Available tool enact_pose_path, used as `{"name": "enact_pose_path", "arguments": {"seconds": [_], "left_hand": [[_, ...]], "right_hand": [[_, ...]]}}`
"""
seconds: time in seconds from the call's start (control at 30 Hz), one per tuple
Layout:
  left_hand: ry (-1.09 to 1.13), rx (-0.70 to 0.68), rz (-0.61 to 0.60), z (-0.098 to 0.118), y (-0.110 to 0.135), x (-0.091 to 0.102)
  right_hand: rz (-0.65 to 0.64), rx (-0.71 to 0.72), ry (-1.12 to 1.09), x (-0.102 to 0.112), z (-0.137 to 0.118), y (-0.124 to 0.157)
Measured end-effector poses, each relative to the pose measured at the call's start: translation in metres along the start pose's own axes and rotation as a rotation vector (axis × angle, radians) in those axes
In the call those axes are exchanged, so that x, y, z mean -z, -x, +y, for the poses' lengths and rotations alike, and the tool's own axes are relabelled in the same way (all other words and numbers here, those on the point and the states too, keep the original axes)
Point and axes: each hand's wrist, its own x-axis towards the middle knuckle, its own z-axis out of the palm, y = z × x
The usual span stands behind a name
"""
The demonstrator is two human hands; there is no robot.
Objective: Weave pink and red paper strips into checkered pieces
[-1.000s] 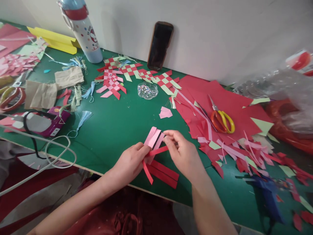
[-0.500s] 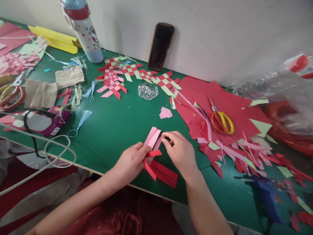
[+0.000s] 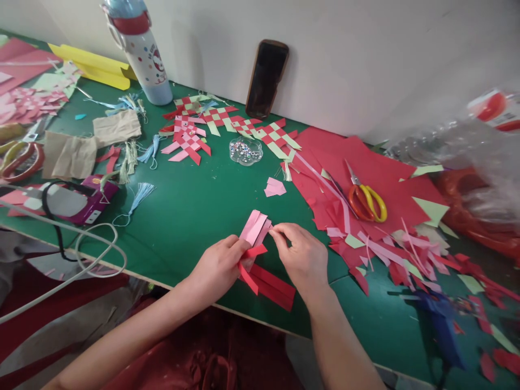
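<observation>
Near the front of the table, my left hand (image 3: 219, 266) is closed on folded pink paper strips (image 3: 252, 227) where they meet red paper strips (image 3: 273, 287). The pink strips point away from me, while the red ones stick out to the right, one short end curling up beside my thumb. My right hand (image 3: 303, 257) pinches the right edge of the pink strips near their far end, thumb against forefinger. Where the strips cross is partly hidden under my left fingers. Beyond my hands lies a small folded pink paper piece (image 3: 275, 187).
Woven paper fish (image 3: 189, 143), a clear dish of beads (image 3: 246, 150) and a leaning phone (image 3: 267, 78) stand along the back. At right are scissors (image 3: 368, 200) on red paper (image 3: 337, 157), scraps and a blue glue gun (image 3: 441, 325). Left: bottle (image 3: 148, 65), tassels (image 3: 139, 197), white cable (image 3: 116, 265).
My right fingertips have shifted slightly down and right. The right pink strip now lies closer alongside the other. My left hand keeps its hold in nearly the same place.
</observation>
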Motion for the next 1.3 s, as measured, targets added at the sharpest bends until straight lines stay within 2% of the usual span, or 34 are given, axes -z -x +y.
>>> {"name": "enact_pose_path", "arguments": {"seconds": [0.13,0.27,0.47,0.67,0.8,1.3], "left_hand": [[0.003,0.008,0.025,0.002,-0.001,-0.001],[0.001,-0.001,0.055,0.002,-0.001,-0.003],[0.029,-0.001,0.05,0.001,0.0,-0.003],[0.016,0.02,-0.003,0.003,0.0,0.002],[-0.054,0.059,-0.067,0.006,0.0,0.005],[-0.126,-0.054,-0.017,0.001,0.002,-0.005]], "right_hand": [[0.011,0.081,-0.016,0.007,-0.002,0.005],[-0.005,0.213,-0.075,0.024,-0.005,0.021],[-0.11,0.331,-0.174,0.044,-0.01,0.048],[-0.18,0.416,-0.257,0.056,-0.02,0.058],[-0.253,0.43,-0.207,0.061,-0.025,0.06],[-0.17,0.376,-0.282,0.051,-0.013,0.054]]}}
